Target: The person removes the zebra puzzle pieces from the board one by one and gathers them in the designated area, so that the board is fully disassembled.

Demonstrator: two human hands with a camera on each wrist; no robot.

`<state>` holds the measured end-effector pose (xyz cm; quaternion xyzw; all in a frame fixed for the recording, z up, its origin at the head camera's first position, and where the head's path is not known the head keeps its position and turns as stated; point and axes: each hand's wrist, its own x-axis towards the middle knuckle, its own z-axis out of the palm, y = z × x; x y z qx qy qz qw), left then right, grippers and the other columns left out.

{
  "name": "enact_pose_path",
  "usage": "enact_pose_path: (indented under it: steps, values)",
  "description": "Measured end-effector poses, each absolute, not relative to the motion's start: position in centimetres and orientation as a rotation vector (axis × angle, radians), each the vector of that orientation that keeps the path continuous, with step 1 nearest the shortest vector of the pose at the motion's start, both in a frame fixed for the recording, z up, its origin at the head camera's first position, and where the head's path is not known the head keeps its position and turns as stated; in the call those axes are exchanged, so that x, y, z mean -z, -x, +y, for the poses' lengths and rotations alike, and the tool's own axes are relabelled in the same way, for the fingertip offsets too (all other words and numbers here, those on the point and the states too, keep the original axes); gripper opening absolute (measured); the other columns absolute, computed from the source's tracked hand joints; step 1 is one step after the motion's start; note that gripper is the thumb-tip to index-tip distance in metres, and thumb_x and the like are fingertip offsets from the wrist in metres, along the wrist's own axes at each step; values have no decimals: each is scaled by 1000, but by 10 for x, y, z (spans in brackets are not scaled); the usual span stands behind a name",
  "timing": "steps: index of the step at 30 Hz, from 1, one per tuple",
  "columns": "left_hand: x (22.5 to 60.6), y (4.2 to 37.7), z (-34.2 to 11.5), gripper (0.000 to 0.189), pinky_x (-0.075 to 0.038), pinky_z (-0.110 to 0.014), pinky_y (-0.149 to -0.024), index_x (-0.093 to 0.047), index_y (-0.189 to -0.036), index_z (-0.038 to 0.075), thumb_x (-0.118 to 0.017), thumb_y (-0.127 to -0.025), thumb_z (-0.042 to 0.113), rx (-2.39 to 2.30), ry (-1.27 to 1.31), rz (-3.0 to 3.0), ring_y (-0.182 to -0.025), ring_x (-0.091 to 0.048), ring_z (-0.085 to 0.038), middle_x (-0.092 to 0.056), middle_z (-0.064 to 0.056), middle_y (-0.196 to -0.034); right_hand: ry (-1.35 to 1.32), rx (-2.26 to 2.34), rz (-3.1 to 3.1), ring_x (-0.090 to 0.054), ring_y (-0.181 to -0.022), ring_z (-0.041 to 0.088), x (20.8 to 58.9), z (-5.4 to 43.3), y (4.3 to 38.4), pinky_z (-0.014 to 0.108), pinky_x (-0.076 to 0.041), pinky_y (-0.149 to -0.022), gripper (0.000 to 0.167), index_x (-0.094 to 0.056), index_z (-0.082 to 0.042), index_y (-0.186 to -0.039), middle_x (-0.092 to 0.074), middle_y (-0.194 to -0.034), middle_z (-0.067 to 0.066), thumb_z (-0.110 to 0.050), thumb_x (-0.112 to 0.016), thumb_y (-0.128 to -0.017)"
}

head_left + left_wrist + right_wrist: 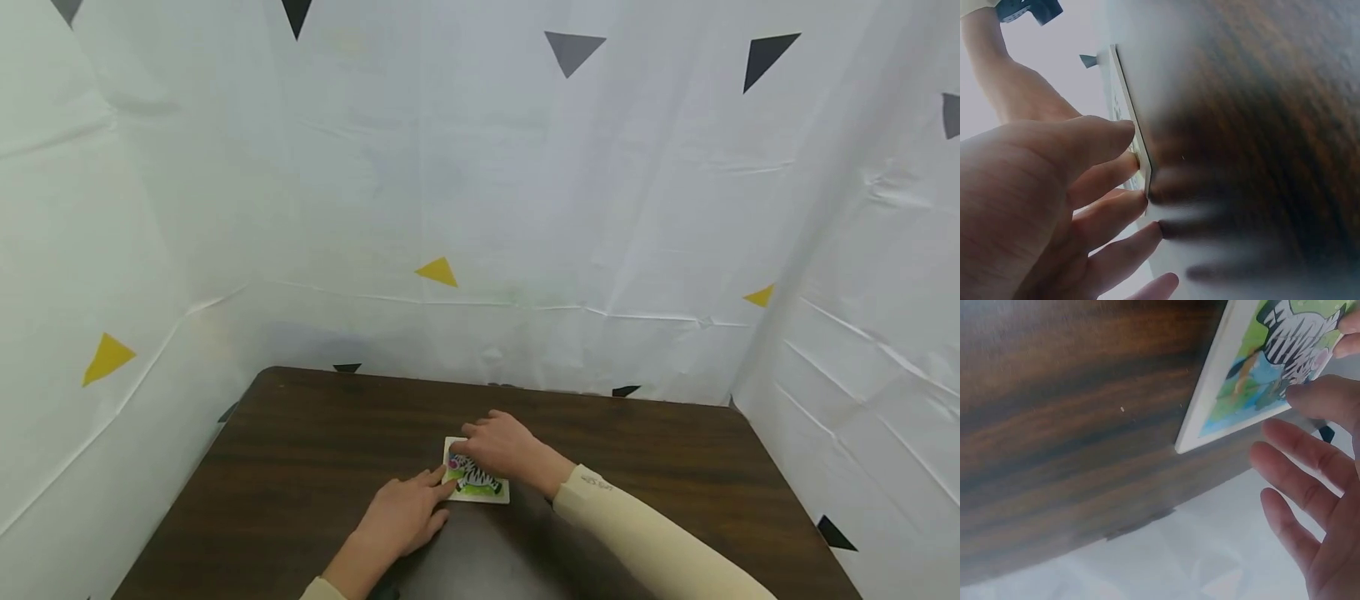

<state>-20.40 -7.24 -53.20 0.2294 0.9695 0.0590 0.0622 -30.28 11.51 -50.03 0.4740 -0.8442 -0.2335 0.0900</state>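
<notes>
Head view: flat near the middle of a dark wood-grain table (330, 442), a zebra picture board (491, 495) with a pale border, set between a left hand (405, 510) and a right hand (512, 450). Lies with the striped zebra (474, 476) partly covered by the right fingers.

To the left, fingers loosely extended, tips touching the board's left edge, nothing clasped. Above the upper part, right fingers relaxed and spread, one digit over the picture, no grasp in sight; pressing or merely hovering, impossible to tell.

From the left wrist, a slim, straight side profile, with the index fingertip (1131, 164) at the rim. From the right wrist, a smooth-looking print in green and blue, framed in white.

Probably light and stiff, judging by that thin profile; card or thin wood, material unclear. Perhaps a little slippery on the printed face, unlikely to shatter, possibly prone to chipped corners. Best taken by opposite edges, thumb against fingers, rather than by the flat face.

Behind, a white backdrop sheet (360, 192) with yellow, gray and black triangles (438, 272); in the foreground, cream sleeves (652, 542).
</notes>
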Motion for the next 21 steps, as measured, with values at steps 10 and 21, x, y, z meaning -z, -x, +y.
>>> enact_pose_path:
  steps: [10,21]
  values:
    - [526,203,-80,47,-37,-53,-106,-59,-138,19,-57,-98,43,-235,-721,2999,-129,-52,-26,-52,-2,-144,-1492,783,-2471,-66,-89,12,492,105,310,35,-53,-80,30,-59,-43,-127,-66,-111,-8,-31,-59,-100]
    - [530,198,-74,58,-30,-55,-109,-49,-145,24,-58,-95,53,-133,-731,3006,-132,-43,-30,-44,-4,-148,-1568,824,-2464,-65,-91,11,498,106,318,37,-53,-82,38,-51,-47,-133,-66,-115,-9,-33,-61,-99]
